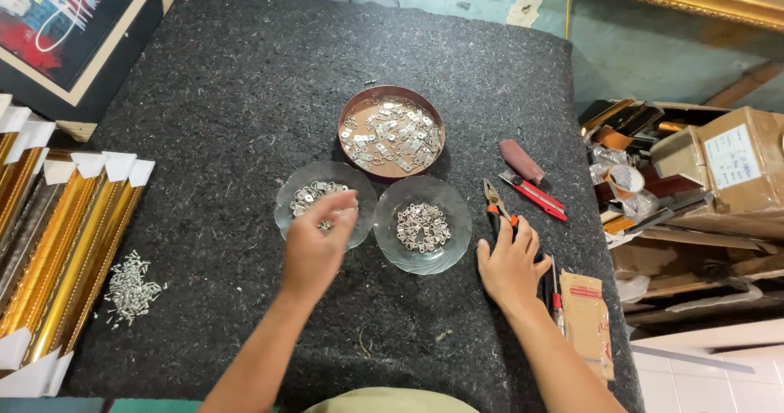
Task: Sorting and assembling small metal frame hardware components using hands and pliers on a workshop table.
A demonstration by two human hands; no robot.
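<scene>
The left hand [314, 245] hangs over the near edge of the left glass bowl [325, 203], fingertips pinched on a small metal piece. The right hand [510, 262] lies flat, fingers spread, on the orange-handled pliers [496, 205], whose long axis points away across the tabletop [245, 94].

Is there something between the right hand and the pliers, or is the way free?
Nothing visible stands between them: the right hand already rests on the orange-handled pliers, covering the handles, while the left hand is over a glass bowl.
</scene>
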